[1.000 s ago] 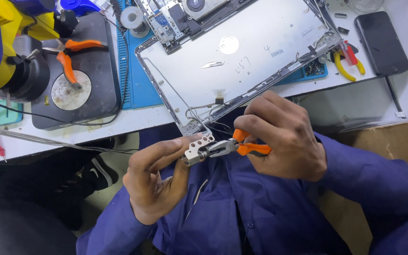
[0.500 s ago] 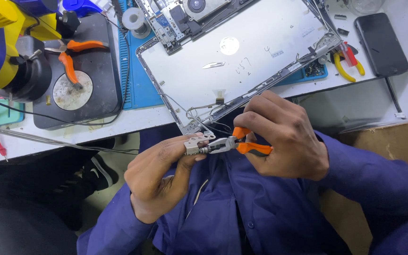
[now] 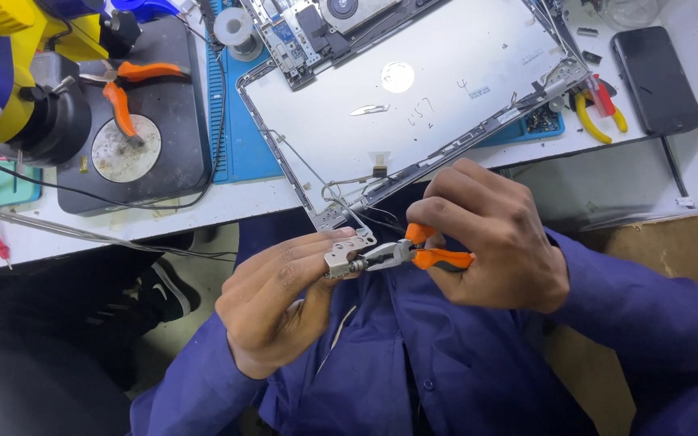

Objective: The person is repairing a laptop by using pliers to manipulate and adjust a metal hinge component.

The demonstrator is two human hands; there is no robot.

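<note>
Two hands meet below the table (image 3: 203, 211): left hand (image 3: 280, 307) pinches a metal hinge (image 3: 347, 252), right hand (image 3: 494, 238) squeezes orange pliers (image 3: 414, 254) onto it; the laptop lid (image 3: 414, 89) lies at 12 o'clock.

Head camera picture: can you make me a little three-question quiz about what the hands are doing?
1. True or false: the right hand holds orange-handled pliers.
2. What does the left hand pinch? A) a small silver metal bracket B) a black phone C) a solder spool
3. Fill in: the tips of the held pliers meet the ___ that the left hand holds.

Key:
1. True; its fingers wrap the orange handles.
2. A; the silver metal bracket sits at the fingertips, in front of the blue jacket. The black phone lies on the white table, far right.
3. Bracket.
</note>
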